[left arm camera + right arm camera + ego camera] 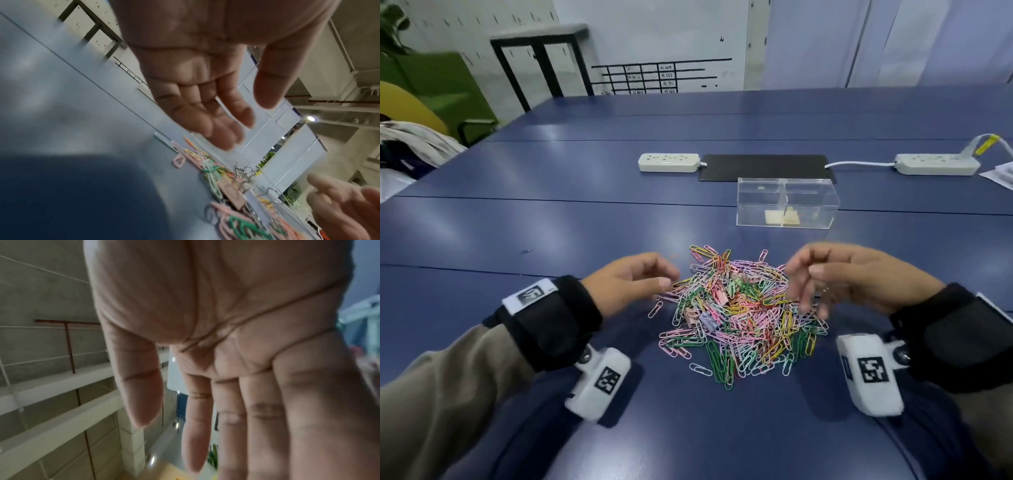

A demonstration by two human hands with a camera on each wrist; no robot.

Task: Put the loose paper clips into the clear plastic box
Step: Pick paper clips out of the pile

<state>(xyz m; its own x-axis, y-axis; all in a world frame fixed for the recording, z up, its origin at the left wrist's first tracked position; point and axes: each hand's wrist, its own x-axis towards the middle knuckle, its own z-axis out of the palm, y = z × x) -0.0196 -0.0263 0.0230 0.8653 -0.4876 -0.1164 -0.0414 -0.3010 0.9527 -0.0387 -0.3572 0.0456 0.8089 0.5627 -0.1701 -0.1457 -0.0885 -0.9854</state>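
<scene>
One heap of paper clips [739, 315] lies at the centre of the frame, too many to count, with a few binder clips [707, 320] mixed in. One clear plastic box [787, 202] has two compartments. Two power strips [668, 162] sit on the counter [517, 219]. Two hands [626, 281] show.

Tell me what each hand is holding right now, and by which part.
Nothing is held. The left hand and the right hand flank the pile of paper clips, their palms bare and fingers loosely extended in the wrist views.
</scene>
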